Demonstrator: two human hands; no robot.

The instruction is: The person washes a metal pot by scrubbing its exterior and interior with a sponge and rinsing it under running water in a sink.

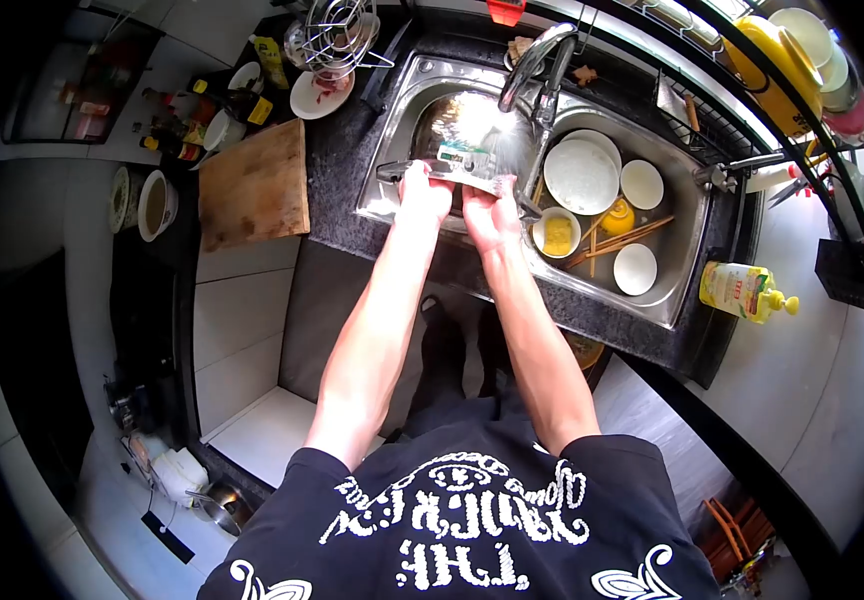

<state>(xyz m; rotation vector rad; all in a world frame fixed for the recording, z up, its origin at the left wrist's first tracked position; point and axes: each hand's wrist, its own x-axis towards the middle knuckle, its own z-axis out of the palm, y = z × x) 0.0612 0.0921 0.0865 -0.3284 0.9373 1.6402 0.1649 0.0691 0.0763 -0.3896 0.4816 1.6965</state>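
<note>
Head view showed, at far left, a wooden cutting board point(252, 185) on the counter, then the left basin point(397, 130), over which a flat metal utensil point(469, 181), perhaps a cleaver, lay level with its dark handle pointing left. The left hand point(426, 193) was closed around it near that handle; the right hand point(490, 212) held its other end, fingers curled against the underside. Just beyond arched the faucet point(527, 75), with what looked like spray below. Wet metal could well have slipped from so light a grip into the basin, and, were the edge sharp, a sliding fingertip risked a cut. Rightward, the right basin point(679, 240) held plates point(580, 178), chopsticks point(632, 236) and a yellow sponge point(557, 237) in a bowl, where a dropped tool might have chipped china.
</note>
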